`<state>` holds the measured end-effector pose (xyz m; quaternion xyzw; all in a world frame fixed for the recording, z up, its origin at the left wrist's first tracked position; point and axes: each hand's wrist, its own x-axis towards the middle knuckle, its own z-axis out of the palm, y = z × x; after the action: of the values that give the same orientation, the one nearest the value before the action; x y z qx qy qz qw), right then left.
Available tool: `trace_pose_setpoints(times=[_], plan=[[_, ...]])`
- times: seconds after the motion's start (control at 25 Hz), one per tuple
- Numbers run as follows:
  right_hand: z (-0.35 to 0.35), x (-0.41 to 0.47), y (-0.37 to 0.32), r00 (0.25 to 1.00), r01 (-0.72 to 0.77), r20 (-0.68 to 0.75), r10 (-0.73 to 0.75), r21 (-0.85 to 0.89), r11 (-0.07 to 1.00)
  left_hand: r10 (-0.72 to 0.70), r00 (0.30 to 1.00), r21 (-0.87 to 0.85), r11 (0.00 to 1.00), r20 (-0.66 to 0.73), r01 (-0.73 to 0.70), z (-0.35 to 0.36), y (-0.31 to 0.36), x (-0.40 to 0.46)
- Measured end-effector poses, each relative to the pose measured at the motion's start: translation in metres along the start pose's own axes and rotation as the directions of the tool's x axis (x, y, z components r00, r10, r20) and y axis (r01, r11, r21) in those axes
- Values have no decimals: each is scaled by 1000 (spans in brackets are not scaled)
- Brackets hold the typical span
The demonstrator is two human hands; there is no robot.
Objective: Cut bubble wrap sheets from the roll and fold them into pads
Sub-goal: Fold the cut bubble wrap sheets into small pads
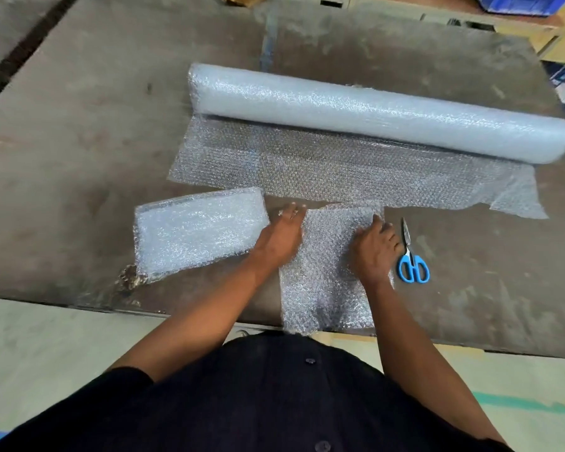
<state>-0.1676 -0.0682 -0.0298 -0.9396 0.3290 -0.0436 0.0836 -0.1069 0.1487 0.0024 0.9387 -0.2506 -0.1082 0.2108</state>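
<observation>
Bubble wrap lies under both your hands at the table's [79,132] near edge, a cut sheet [330,272] whose six o'clock end hangs slightly past the rim. That overhang is the risk: judged from here, the light sheet could slide off or fold crooked if your hands press unevenly. Your left hand [282,236] rests at the sheet's ten o'clock corner, fingers straight and pointing to twelve. Your right hand [374,247] sits at the two o'clock corner, fingers curled at the far edge; whether they pinch it, you cannot tell from this view. One finished pad [199,233] lies at nine o'clock of the sheet, the scissors [411,259] at three o'clock, and the roll [372,112] at twelve, its loose tail [340,171] spread toward you.
</observation>
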Motion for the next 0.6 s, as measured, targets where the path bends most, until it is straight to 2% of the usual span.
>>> trace_pose_setpoints(times=[0.16, 0.28, 0.36, 0.48, 0.6], plan=[[-15, 28, 19, 992, 70, 96, -77, 74, 995, -155, 988, -44, 987, 4, 155, 5, 8, 22], [-11, 46, 29, 969, 160, 118, -215, 359, 920, -192, 981, -70, 979, -12, 190, 2, 14, 27], [-14, 48, 29, 976, 108, 102, -195, 549, 829, -176, 983, -73, 982, -57, 172, -2, 17, 26], [-23, 47, 26, 991, 45, 57, -123, 717, 696, -147, 973, -50, 989, -176, 140, -4, 16, 23], [-27, 49, 26, 985, -86, 153, -75, 828, 554, -145, 962, -45, 989, -230, 139, -4, 13, 23]])
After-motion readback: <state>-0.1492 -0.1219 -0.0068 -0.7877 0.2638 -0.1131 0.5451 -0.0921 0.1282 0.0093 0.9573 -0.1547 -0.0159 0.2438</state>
